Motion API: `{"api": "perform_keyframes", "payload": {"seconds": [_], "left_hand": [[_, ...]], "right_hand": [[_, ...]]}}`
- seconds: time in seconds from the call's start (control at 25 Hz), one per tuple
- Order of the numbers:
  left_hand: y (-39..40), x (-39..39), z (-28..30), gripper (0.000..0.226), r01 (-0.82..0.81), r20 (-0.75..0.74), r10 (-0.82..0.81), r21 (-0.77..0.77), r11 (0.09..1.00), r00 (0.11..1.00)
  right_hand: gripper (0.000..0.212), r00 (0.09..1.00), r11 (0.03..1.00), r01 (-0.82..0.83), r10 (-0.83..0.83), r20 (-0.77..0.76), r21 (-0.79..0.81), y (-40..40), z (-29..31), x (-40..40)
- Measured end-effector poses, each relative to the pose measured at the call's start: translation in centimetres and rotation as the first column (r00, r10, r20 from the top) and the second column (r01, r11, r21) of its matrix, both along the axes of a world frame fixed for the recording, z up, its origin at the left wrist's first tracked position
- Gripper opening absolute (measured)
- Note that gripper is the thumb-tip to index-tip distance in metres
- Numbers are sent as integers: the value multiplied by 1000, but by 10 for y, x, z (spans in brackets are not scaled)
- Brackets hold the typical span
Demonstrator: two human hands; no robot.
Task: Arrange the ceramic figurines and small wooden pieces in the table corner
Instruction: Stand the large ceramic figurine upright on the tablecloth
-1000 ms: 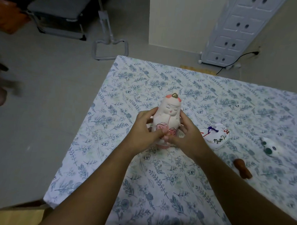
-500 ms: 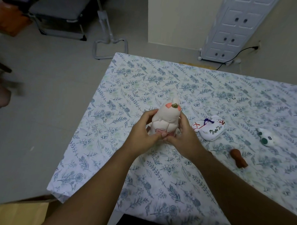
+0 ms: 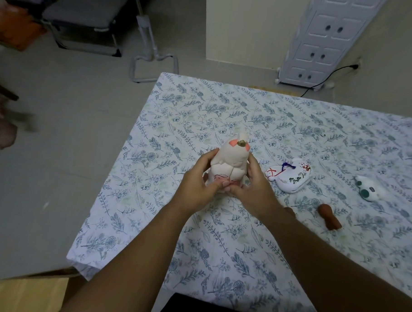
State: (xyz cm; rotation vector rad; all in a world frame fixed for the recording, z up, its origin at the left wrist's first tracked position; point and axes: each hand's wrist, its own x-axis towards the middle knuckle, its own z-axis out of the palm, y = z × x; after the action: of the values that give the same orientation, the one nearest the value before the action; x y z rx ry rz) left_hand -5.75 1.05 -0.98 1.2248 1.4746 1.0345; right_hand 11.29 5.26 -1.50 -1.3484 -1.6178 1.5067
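Note:
A tall white ceramic doll figurine (image 3: 230, 160) with pink marks and a small brass bell on top stands roughly upright on the floral tablecloth (image 3: 202, 113). My left hand (image 3: 199, 181) grips its left side and my right hand (image 3: 253, 184) grips its right side, fingertips meeting at its base. To the right lie a white painted ceramic figurine (image 3: 291, 177) with a blue cord, a white figurine with green spots (image 3: 370, 189) and a small brown wooden piece (image 3: 329, 216).
The table's left edge (image 3: 119, 161) drops to a grey floor. Beyond the far corner stand a metal frame (image 3: 152, 59), a folded grey chair (image 3: 88, 16) and a white panel (image 3: 323, 36) with a black cable. A cardboard box (image 3: 26, 294) sits at the lower left.
The doll figurine has tipped from face-up towards me to more upright, so I now see its top. Both hands kept hold of it and sank slightly towards the cloth.

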Motion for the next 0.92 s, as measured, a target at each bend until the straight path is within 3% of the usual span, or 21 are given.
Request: {"api": "perform_keyframes", "payload": {"seconds": [0.44, 0.56, 0.68, 0.76, 0.84, 0.92], "left_hand": [[-2, 1, -5, 71, 32, 22, -32, 4, 999, 999], [-5, 6, -5, 76, 12, -18, -12, -10, 1000, 1000], [-21, 21, 8, 76, -208, -176, 204, -4, 978, 963], [-38, 40, 18, 64, -271, -308, 302, 139, 952, 902], [-48, 69, 24, 55, -172, -431, 286, 284, 943, 856], [-49, 108, 23, 52, -19, -506, 186, 316, 948, 842]], "right_hand": [[88, 999, 1000, -16, 15, -52, -11, -1, 1, -2], [77, 999, 999, -40, 40, 7, 20, -1, 8, 3], [72, 936, 982, -51, -17, 352, 184, -2, 11, 23], [66, 857, 956, -75, -84, 509, 283, -1, 16, 48], [62, 805, 921, -108, -140, 576, 374, 1, 22, 77], [61, 759, 903, -126, -179, 625, 411, 6, 18, 112]]}}
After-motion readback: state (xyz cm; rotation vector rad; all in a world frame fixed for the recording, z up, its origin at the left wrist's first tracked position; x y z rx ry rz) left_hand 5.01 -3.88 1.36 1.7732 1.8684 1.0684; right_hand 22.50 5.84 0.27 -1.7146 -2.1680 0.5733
